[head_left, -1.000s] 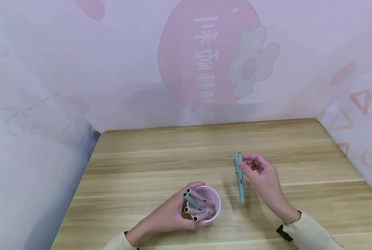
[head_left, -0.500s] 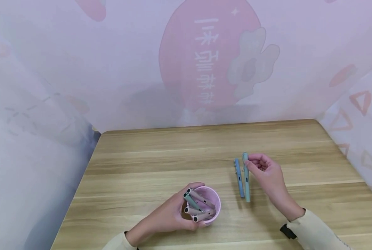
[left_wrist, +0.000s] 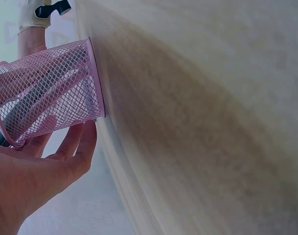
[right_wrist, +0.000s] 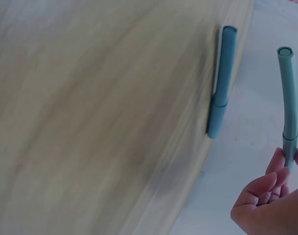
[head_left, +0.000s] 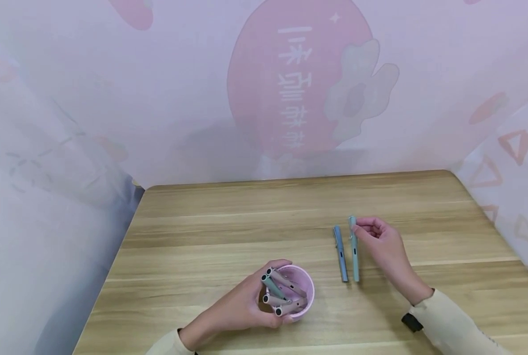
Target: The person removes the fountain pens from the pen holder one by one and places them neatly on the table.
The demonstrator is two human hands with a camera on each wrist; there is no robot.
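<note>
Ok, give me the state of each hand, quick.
Left hand: grips the pink mesh cup.
Right hand: pinches the green pen near its top end.

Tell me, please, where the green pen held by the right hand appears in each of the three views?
Head: the green pen is right of centre, its far end pinched by the right hand, beside the blue pen.
Left wrist: not in it.
Right wrist: at the right edge, rising from the fingers.
Shared landmark: the blue pen lying on the wooden table.
</note>
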